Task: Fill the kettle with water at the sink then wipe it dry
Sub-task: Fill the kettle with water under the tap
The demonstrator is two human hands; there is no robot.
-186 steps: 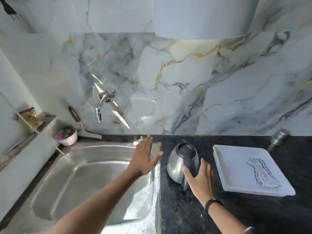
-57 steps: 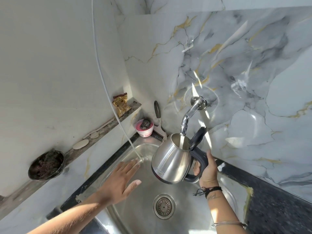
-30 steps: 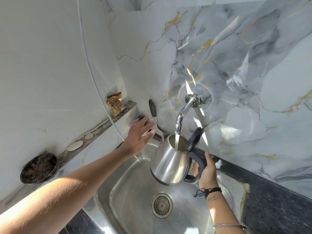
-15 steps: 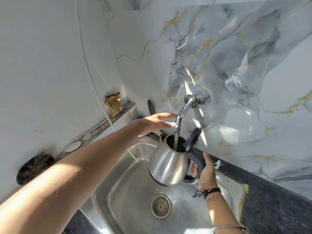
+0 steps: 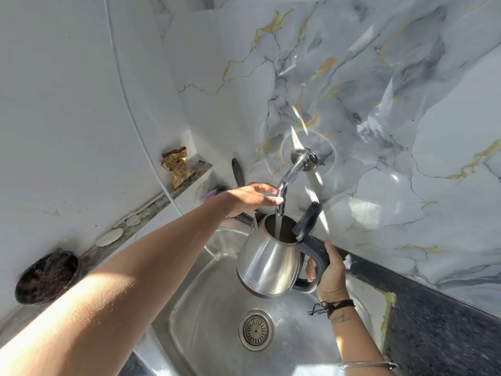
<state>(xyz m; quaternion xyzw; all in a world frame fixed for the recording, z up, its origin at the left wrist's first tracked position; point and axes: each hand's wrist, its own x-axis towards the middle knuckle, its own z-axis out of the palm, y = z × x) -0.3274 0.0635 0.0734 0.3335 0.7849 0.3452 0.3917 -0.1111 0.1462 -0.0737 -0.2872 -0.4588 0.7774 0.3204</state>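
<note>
Head view shows the right hand (image 5: 329, 270) clamped on the kettle (image 5: 268, 263) handle, held under the tap (image 5: 288, 180) over the sink (image 5: 206, 321), left hand (image 5: 250, 198) pinching the spout, so best keep it level.

Both forearms are bare, with no sleeves in view. Below the right hand (image 5: 329, 272) a black knotted thread band (image 5: 334, 306) circles the wrist, a small dark script tattoo (image 5: 340, 318) beneath it, a thin silver bangle (image 5: 366, 365) further down.
</note>
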